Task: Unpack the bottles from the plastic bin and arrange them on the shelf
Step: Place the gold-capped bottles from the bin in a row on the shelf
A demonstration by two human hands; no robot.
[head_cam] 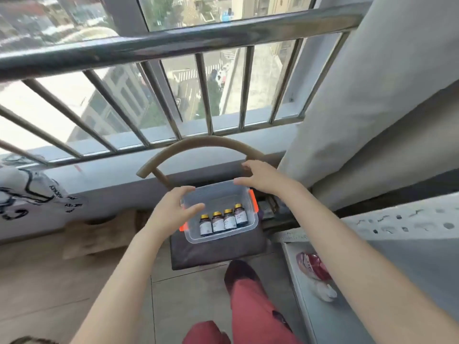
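a barred window railing (173, 43) and a grey curtain (372, 95) stand behind a chair (206, 142) with a curved back, and on its dark cushion (216, 254) sits a clear plastic bin (221, 194) with orange latches. four brown bottles (223, 220) with gold caps stand upright in a row inside the bin, near its front wall. the left hand (171, 209) hovers at the bin's left rim and the right hand (263, 180) at its far right corner, both with fingers spread and holding nothing, though i cannot tell if they touch the plastic.
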